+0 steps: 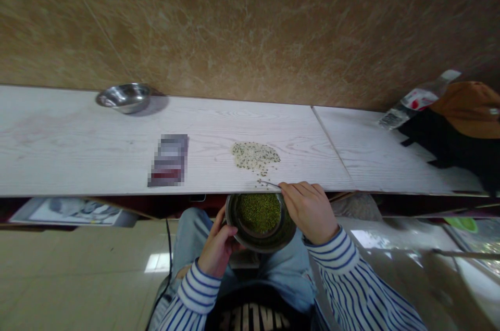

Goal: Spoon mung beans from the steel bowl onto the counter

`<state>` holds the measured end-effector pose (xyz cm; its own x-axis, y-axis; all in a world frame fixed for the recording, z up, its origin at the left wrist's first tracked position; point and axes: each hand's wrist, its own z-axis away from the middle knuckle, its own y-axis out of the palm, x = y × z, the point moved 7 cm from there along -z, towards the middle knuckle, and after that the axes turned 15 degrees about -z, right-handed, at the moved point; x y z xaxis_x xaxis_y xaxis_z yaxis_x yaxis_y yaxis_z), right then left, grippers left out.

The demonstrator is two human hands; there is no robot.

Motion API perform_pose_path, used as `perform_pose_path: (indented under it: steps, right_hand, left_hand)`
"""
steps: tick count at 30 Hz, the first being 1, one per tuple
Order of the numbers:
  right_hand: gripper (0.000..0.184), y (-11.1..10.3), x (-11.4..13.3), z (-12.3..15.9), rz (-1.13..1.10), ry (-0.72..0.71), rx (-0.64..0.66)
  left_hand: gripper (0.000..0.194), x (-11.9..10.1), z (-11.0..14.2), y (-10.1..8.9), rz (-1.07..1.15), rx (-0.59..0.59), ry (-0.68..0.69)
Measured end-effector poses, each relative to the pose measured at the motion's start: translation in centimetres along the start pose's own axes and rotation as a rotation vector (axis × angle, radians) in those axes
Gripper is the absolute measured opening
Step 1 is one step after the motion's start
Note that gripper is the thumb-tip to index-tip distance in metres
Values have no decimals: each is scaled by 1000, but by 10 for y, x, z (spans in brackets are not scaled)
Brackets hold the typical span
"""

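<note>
My left hand [219, 246] is closed on the rim of a metal bowl [263, 245], held just below the table's front edge. Plenty of green mung beans [258, 212] lie in the bowl. Over the bowl's right side, my right hand [310, 210] grips a thin metal utensil [270, 183]; its exact kind is hard to make out. The utensil's tip points left, among a few loose beans at the edge. Beyond it, a flat patch of pale grains mixed with green beans [254, 155] is spread on the white table [211, 164].
A second metal bowl [125, 99] stands near the wall at the back left. Left of the grains lies a blurred flat packet [169, 160]. A plastic bottle [416, 101] leans at the right beside a brown and black cap or bag [464, 117]. Under the tabletop are open shelves.
</note>
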<state>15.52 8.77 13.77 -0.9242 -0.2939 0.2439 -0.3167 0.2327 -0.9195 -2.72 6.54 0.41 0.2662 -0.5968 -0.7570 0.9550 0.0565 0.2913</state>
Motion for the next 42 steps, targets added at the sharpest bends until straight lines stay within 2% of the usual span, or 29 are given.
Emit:
perform_pose_path:
  steps: [14, 24, 31, 35, 42]
  right_hand:
    - [23, 7, 7, -11, -13, -27, 25]
    - [21, 3, 19, 0, -139, -72, 49]
    - [21, 5, 15, 0, -109, -47, 21]
    - [21, 11, 13, -8, -110, -57, 47]
    - [21, 16, -1, -39, -61, -36, 75]
  left_hand:
    - [71, 0, 0, -9, -18, -35, 3]
    - [70, 0, -2, -16, -13, -24, 8]
    - [70, 2, 2, -15, -8, -41, 7]
    - [70, 1, 2, -19, -9, -42, 9]
    - [75, 1, -2, -25, -10, -57, -8]
